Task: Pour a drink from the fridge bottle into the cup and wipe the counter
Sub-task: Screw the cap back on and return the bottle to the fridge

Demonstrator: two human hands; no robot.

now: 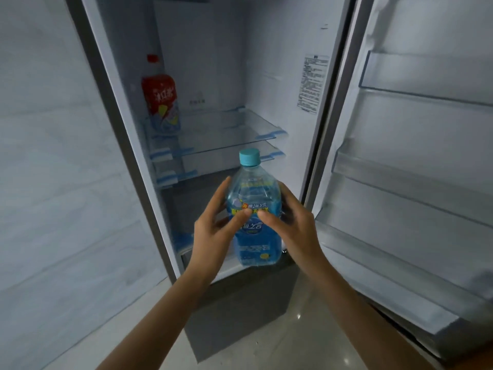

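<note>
A large blue drink bottle (252, 209) with a teal cap stands upright in front of the open fridge, held between both hands. My left hand (213, 233) grips its left side, thumb across the label. My right hand (290, 225) grips its right side, thumb on the label too. The bottle's base sits level with the fridge's lower front edge. No cup or counter is in view.
The fridge interior (202, 84) has a red-labelled bottle (161, 100) on the upper glass shelf (226, 132) at the left. The open fridge door (416, 156) with bare door shelves stands at the right. A pale marbled wall (53, 169) is on the left; tiled floor (293, 337) lies below.
</note>
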